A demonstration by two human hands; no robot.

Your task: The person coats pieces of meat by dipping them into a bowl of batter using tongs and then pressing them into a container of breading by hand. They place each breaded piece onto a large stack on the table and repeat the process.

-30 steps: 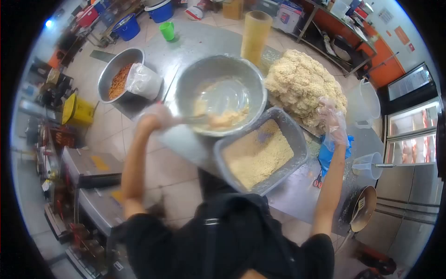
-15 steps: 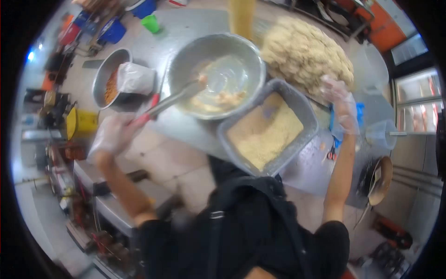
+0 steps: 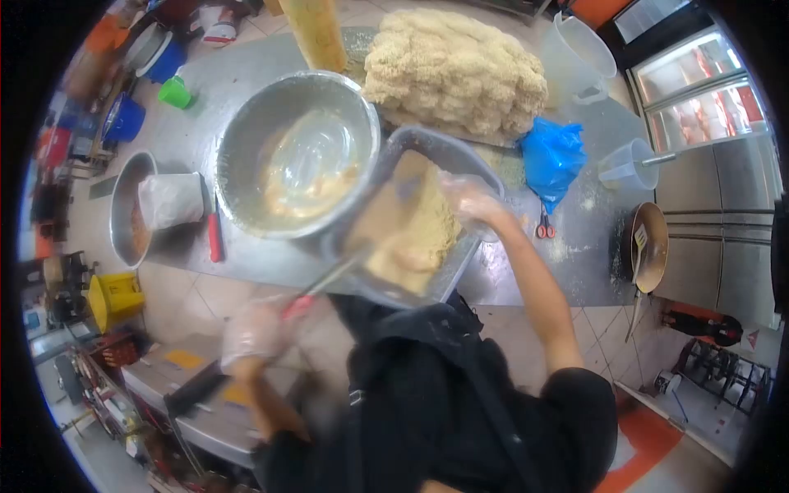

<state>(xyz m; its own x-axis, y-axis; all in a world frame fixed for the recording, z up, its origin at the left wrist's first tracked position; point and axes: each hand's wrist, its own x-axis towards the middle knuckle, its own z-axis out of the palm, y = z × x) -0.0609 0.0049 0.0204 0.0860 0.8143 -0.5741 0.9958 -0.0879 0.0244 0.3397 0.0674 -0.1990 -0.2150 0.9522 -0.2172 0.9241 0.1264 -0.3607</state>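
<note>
My left hand (image 3: 256, 333), in a clear plastic glove, is wrapped round the red handle of metal tongs (image 3: 322, 281). The far end of the tongs reaches over a grey tub (image 3: 485, 164) of yellowish crumbs (image 3: 436, 215), where a pale piece (image 3: 407, 253) lies. My right hand (image 3: 468, 199), also gloved, is at the crumbs on the tub's right side; its fingertips are blurred. Left of the tub stands a large metal bowl (image 3: 226, 177) with wet, pale residue. Behind the tub rises a big pile of crumb-coated pieces (image 3: 452, 74).
A smaller metal bowl (image 3: 123, 201) with a white bag (image 3: 171, 201) and a red-handled knife (image 3: 214, 238) are at left. At right are a blue bag (image 3: 553, 156), scissors (image 3: 545, 226), clear containers (image 3: 579, 53) and a pan (image 3: 653, 255). A yellow cylinder (image 3: 316, 33) stands behind the bowl.
The tongs have swung from the metal bowl to the tub. My right hand has moved from the coated pile down to the crumbs. The view has shifted to the right.
</note>
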